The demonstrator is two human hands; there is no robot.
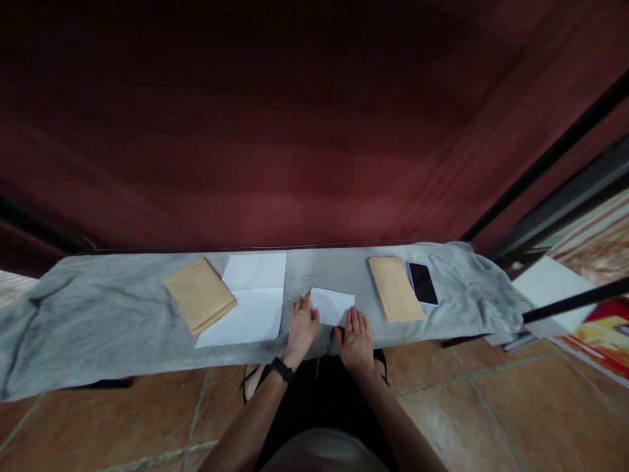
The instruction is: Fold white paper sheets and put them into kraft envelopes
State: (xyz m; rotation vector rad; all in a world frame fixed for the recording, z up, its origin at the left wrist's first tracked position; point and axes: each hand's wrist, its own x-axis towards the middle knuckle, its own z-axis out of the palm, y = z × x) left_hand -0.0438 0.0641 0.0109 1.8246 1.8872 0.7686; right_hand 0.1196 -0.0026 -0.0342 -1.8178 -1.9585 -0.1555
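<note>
A small folded sheet of white paper (pixel 334 304) lies on the grey cloth in front of me. My left hand (pixel 301 328) rests at its left edge, fingers stretched forward and the thumb on or beside the paper. At the lower right corner of the paper, my right hand (pixel 356 335) lies flat with its fingers extended. Neither hand visibly grips anything. Left of my hands is a larger white sheet (pixel 258 298) with a crease across it. A stack of brown envelopes (pixel 199 295) covers part of that sheet. More brown envelopes (pixel 396 288) lie to the right.
A phone (pixel 423 284) with a dark screen lies beside the right envelopes. Grey cloth (pixel 122 314) covers the long narrow table. A dark red panel (pixel 304 216) rises behind the far edge. Black metal bars (pixel 545 154) and a white board (pixel 555 288) stand at the right.
</note>
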